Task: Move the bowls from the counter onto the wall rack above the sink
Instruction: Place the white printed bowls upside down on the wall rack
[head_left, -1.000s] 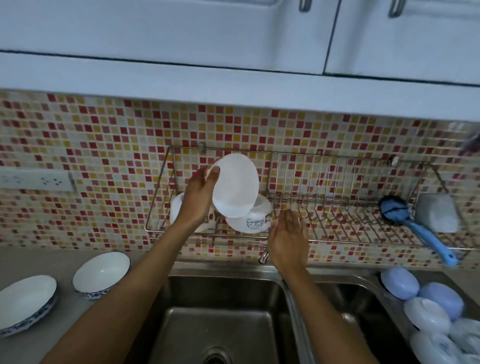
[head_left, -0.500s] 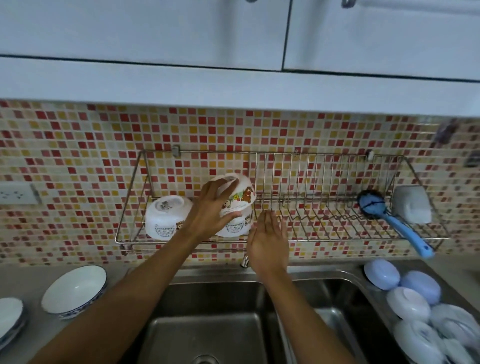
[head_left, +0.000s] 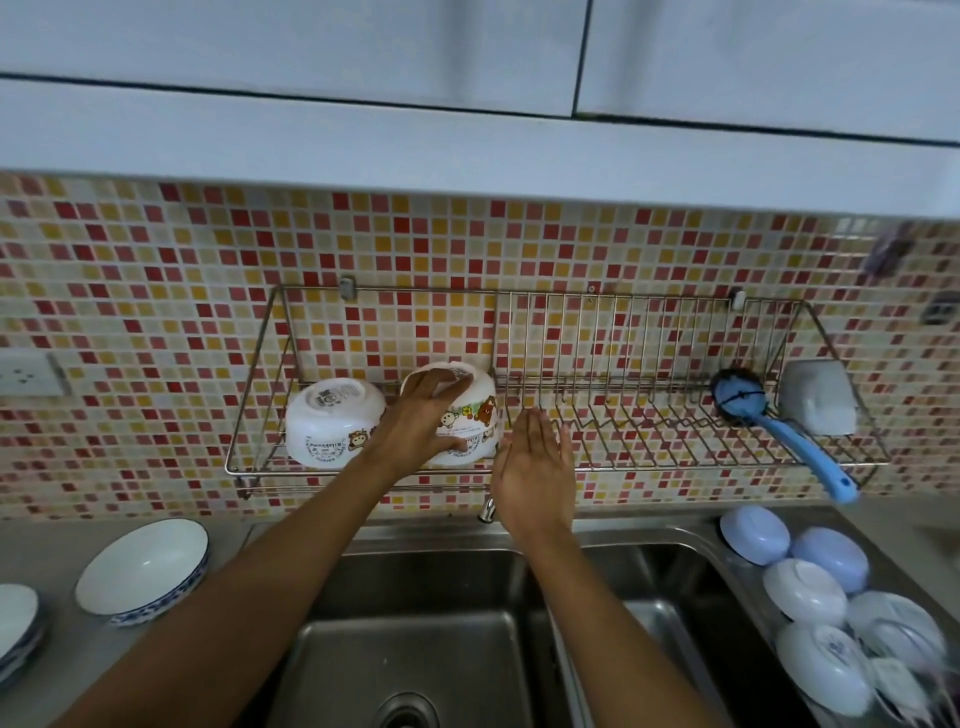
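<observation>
- Mosaic tiles in red, yellow and cream back a wire wall rack fixed above a steel double sink, under pale cabinets.
- On the rack's left end sits an upturned white cartoon-print bowl, foot ring tipped up and toward the camera, mouth facing down and back.
- Just right of it, touching or nearly so, a second cartoon-print bowl also lies upside down, base upward; whether another bowl is under it cannot be told.
- Left hand lies over this second bowl, grip spread across its base and side, thumb low on the rim.
- Right hand is held flat and empty just beside that bowl, fingers straight, pointing up, pressed close together, at the rack's front rail.
- A blue dish brush lies at the rack's right end, handle hanging down over the front rail, next to a white container.
- On the table at left, a blue-rimmed bowl stands mouth up; another dish is cut by the frame edge.
- Right of the sink, blue and white bowls lie piled, mostly upturned.
</observation>
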